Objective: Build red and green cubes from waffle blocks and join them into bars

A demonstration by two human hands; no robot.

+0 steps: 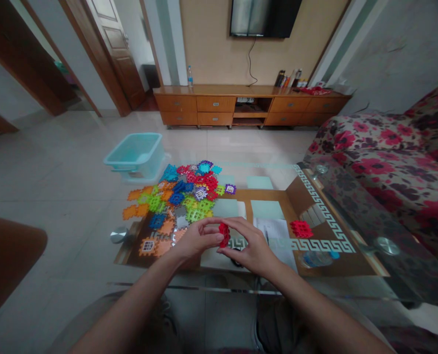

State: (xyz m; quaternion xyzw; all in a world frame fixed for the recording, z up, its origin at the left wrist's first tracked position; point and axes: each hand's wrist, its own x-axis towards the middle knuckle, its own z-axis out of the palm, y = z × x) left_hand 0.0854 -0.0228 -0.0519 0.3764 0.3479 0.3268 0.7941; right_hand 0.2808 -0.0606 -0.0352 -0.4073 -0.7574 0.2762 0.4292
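Observation:
Above the near part of the glass table, my left hand [201, 239] and my right hand [251, 246] grip a small red interlocking building tile [224, 235] between thumbs and fingers, one hand on each side. The tile is seen nearly edge-on, and fingers cover part of it. Left of my hands lies a spread pile of interlocking tiles in orange, green [200, 209], blue [177, 197], red and purple. To the right, a red lattice piece [301, 229] rests apart from the pile.
A turquoise plastic tub [133, 157] stands beyond the pile at the left. On the glass table's right side, a plastic bottle [316, 259] shows near the front edge. A flowered sofa [381, 142] borders the right. A wooden TV cabinet [215, 104] lines the far wall.

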